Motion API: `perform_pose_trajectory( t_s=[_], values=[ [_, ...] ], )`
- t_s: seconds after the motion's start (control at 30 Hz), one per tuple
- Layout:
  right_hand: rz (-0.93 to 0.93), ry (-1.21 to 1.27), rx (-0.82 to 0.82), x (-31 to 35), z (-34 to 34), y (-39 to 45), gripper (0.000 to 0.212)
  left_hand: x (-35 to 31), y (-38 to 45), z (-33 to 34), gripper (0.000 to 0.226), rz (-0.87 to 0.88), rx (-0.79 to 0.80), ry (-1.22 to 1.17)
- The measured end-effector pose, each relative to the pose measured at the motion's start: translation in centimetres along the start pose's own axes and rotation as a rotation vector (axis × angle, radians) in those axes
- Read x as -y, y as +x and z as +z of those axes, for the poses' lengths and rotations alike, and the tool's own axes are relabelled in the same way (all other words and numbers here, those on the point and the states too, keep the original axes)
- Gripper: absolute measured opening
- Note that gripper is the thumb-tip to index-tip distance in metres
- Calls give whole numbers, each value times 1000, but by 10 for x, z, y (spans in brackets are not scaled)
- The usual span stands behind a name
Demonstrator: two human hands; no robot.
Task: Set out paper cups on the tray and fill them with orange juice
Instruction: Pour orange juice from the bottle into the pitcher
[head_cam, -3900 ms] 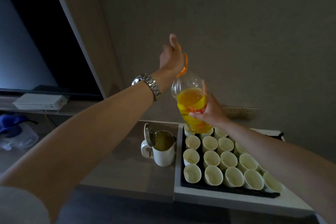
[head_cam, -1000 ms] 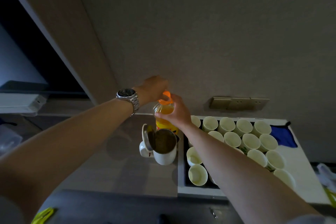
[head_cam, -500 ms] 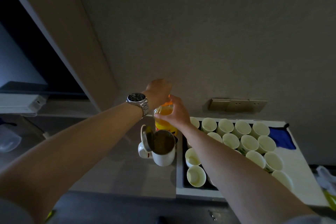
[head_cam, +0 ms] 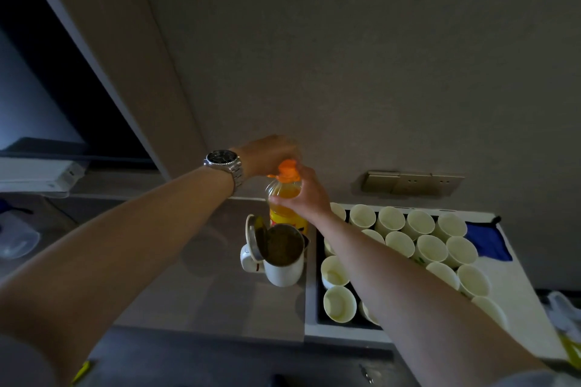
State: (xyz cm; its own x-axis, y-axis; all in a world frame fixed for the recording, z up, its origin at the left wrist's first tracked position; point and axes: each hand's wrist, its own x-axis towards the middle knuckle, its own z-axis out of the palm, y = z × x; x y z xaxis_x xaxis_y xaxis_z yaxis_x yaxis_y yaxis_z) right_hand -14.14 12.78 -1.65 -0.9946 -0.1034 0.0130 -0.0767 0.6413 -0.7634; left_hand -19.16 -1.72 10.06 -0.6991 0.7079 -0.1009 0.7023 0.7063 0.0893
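Head view, from the left: a dark screen fills the upper left corner, with a white flat box on the shelf below it and a clear plastic container lower down, dim and hard to read. The left forearm crosses the frame, a silver metal wristwatch with a dark dial on its wrist. The left hand sits just behind the orange cap of the clear plastic bottle of orange juice; its fingers are hidden behind the cap and the back of the hand, so I cannot tell whether they grip it. The bottle stands upright at the back of the grey bench, close behind a white mug-shaped pot with its hinged metal lid tipped open. The right hand holds the bottle's shoulder, fingers curled round it from the right. To the right, a black tray on a white surface carries rows of cream paper cups, upright and packed touching one another; the right forearm covers several. The nearest cups seem to hold a little pale liquid at the bottom, though the light is too poor to be sure. A blue cloth lies just beyond the tray's far right corner, and a beige wall socket plate is on the wall above.
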Motion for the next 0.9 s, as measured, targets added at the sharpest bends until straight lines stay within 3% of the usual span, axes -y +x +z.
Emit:
perform_pose_trajectory(
  t_s=[0.07,0.2,0.5,0.63,0.73,0.8,0.9],
  values=[
    [2,5,5,0,1,1,104,3,-1,-3,32,-7,11,-55],
    [17,-9,1,-2,1,3,91,9,-1,-12,63,-133,22,-105],
    [46,55,34,2,1,2,94,-4,-17,-13,23,-358,-197,-185],
    [58,28,69,-2,-6,-1,118,-18,-34,-5,14,-520,-397,-349],
    [145,39,12,-5,-3,-21,134,-24,-55,17,15,-602,-364,-279],
    [151,-14,-128,-2,2,-42,119,-24,-67,35,14,-662,-389,-311],
    [-55,-57,-413,4,11,-72,64,-26,-83,56,20,-811,-303,-343]
  ],
)
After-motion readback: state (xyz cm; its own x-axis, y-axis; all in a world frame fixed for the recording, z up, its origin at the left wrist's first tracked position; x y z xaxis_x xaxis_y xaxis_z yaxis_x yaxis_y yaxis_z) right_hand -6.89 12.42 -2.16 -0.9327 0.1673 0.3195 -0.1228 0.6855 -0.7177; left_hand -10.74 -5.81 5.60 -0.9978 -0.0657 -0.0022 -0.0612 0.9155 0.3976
